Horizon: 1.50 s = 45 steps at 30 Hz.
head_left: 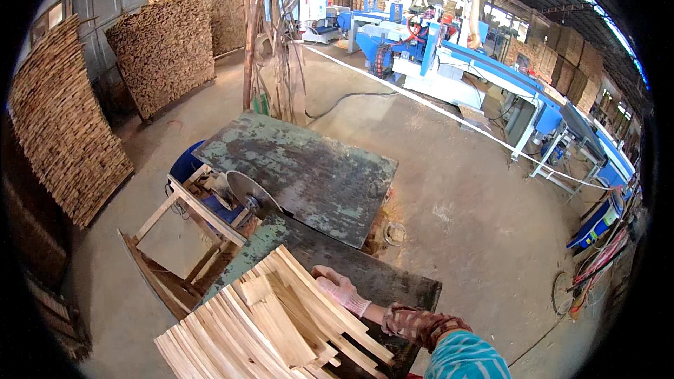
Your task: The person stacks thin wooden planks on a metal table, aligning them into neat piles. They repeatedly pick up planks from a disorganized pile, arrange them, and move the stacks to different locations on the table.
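My right hand (342,290), in a pale pinkish work glove, rests low over the dark saw table at the right side of a pile of wooden strips (217,330). Its partly visible fingers reach toward the outermost strip, apart and not wrapped round anything I can see. The strips lie side by side, with several shorter, wider boards (281,323) loose on top. My left hand is out of view. Beyond the pile, a round saw blade (246,189) stands upright in the gap of the worn green-black saw table (309,168).
A wooden frame (203,210) adjoins the table's left side, with a blue drum (186,161) behind it. Tall stacks of wood (165,49) stand at the left. Blue and white machinery (456,63) runs along the right, and a black cable (344,103) crosses the floor.
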### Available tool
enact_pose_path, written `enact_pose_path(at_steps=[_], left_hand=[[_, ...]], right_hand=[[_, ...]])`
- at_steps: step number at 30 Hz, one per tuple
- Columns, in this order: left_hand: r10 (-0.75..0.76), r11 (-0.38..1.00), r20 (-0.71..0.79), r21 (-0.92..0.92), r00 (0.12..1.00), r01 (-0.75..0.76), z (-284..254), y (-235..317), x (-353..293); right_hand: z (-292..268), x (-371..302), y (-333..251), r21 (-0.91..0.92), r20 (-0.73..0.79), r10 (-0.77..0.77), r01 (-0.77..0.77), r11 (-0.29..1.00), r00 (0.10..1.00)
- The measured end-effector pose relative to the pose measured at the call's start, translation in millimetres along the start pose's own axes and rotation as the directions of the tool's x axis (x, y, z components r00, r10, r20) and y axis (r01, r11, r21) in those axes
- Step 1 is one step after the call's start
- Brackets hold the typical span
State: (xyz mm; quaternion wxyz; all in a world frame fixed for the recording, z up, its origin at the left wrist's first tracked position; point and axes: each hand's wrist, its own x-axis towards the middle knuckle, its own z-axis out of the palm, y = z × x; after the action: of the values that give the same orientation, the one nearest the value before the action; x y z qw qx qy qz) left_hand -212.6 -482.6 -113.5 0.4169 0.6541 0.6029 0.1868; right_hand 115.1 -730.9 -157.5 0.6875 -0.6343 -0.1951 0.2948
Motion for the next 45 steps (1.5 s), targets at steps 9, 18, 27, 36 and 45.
enact_pose_path(at_steps=[9, 18, 27, 36, 45], left_hand=[[0.007, 0.999, 0.115, -0.037, 0.993, -0.002, 23, 13, 23], [0.005, 0.995, 0.192, -0.095, 0.981, 0.013, 22, 2, 30], [0.041, 0.981, 0.339, -0.191, 0.94, 0.026, 24, 11, 23], [0.105, 0.94, 0.593, -0.32, 0.798, 0.115, 28, 48, -11], [0.143, 0.928, 0.817, -0.307, 0.558, 0.212, 56, 85, -96]], right_hand=[[36, -30, -4, -0.05, 0.13, 0.453, -0.45, 0.892, 0.882], [50, -18, 22, -0.128, 0.189, 0.32, -0.299, 0.945, 0.929], [81, -19, -23, 0.006, 0.223, 0.281, -0.29, 0.957, 0.933], [84, -74, -87, 0.181, 0.128, 0.164, -0.186, 0.966, 0.978], [37, -148, -125, 0.25, 0.003, 0.046, -0.046, 0.967, 0.999]])
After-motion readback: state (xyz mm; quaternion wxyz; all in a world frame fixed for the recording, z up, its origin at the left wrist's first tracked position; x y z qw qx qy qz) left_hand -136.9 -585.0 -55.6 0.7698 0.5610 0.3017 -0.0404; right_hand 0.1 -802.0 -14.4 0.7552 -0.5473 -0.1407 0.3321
